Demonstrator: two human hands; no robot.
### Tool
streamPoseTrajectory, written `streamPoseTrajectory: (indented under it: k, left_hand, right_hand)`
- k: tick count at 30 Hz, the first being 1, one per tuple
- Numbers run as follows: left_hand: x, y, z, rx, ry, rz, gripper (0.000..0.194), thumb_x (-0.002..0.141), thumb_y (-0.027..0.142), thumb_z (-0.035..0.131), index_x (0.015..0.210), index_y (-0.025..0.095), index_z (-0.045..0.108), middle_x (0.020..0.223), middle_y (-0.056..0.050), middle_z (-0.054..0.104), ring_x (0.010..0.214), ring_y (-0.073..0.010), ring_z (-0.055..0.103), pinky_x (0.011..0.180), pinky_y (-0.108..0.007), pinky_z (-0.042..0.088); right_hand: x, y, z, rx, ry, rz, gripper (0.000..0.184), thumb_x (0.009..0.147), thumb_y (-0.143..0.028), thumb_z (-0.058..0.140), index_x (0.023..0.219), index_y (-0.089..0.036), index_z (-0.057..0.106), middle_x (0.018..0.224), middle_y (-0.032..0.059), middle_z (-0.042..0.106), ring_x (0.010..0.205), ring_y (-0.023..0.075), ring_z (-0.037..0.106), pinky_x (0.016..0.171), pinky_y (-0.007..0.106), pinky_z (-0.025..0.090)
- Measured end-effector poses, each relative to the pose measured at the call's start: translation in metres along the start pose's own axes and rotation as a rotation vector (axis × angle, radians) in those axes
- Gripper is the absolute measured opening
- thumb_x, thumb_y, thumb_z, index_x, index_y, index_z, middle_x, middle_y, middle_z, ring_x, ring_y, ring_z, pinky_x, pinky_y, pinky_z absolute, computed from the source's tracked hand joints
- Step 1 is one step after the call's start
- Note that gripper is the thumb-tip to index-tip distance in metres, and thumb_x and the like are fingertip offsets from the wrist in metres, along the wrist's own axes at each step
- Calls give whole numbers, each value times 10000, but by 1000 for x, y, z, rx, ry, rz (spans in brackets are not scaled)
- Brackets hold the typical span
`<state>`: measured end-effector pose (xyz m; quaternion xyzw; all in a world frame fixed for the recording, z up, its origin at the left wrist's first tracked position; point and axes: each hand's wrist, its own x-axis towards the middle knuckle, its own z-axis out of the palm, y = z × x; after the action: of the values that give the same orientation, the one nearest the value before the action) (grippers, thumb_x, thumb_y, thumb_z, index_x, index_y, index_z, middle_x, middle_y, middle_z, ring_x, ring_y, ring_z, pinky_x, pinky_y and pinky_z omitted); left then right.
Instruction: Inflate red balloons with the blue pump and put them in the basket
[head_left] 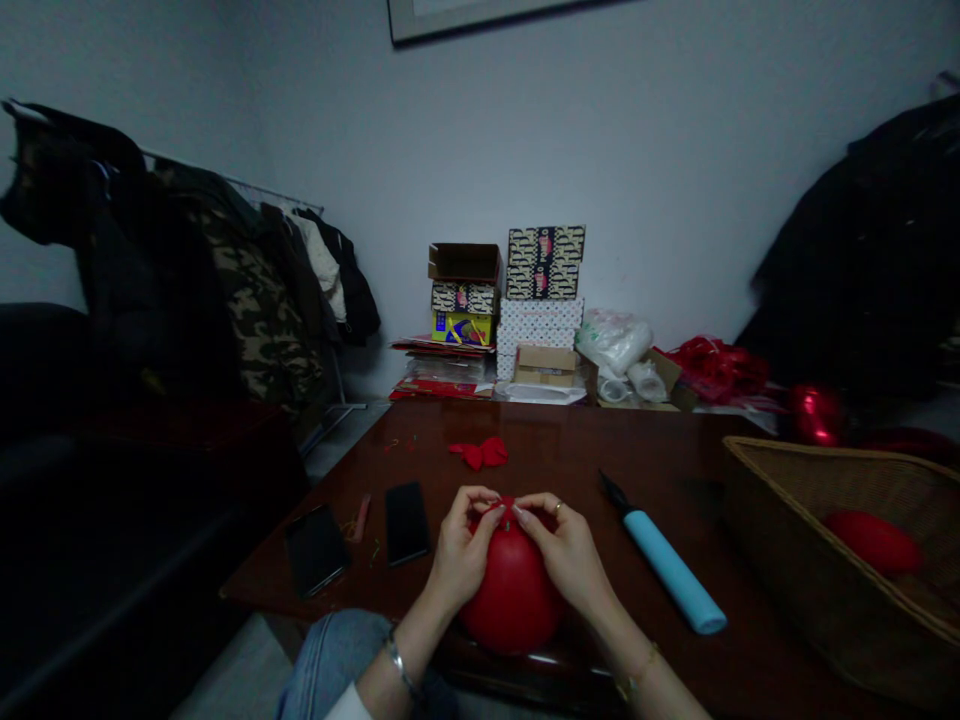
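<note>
An inflated red balloon (514,595) rests at the table's near edge, its neck end pointing away from me. My left hand (466,540) pinches the balloon's neck from the left with thumb and fingers. From the right, my right hand (559,545) pinches the same neck, its thumb close to the other thumb. Something small and dark shows just below the thumbs; I cannot make out what it is. Several flat red balloons (484,453) lie in a little heap beyond my hands. To the right lies a light blue hand pump (671,570) with a black nozzle.
Two dark phones (406,522) lie left on the brown table (585,440), near a small pinkish stick (361,518) and rubber bands. A wicker basket (817,560) holding a red balloon (876,542) stands at the right. Stacked boxes (540,330) line the back wall.
</note>
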<state>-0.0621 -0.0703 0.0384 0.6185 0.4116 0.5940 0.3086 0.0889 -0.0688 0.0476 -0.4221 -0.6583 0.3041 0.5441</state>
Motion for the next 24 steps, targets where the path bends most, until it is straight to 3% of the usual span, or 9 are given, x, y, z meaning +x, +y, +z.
streamPoseTrajectory:
  k: [6,12,17,24]
  left_hand:
    - [0,0,1,-40,5,2,161,819,285,547,943,183,555,868,-32,602,769,-142,573,762,-280,446]
    - [-1,-4,2,-64,15,-10,165,818,286,553,946,182,546,867,-33,594,773,-143,568,755,-276,446]
    - [-1,-2,4,-50,20,-1,158,823,285,545,944,183,549,874,-34,599,772,-140,567,756,-272,441]
    - [-1,1,4,-97,26,-44,180,811,309,556,929,175,551,841,-32,597,743,-140,573,717,-263,452]
  right_hand:
    - [0,-4,-6,-259,-131,-197,147,842,-332,518,833,-293,659,903,-2,670,884,173,592,902,388,378]
    - [-3,-4,-8,-491,-157,-359,200,869,-219,473,935,-327,628,906,-37,669,843,147,593,1009,483,244]
    - [-5,-10,-4,-620,-107,-484,237,893,-171,404,925,-277,614,875,-24,663,752,120,583,1063,498,141]
    - [-3,1,3,-643,41,-482,241,907,-160,347,898,-239,574,878,-4,648,821,116,598,1056,476,195]
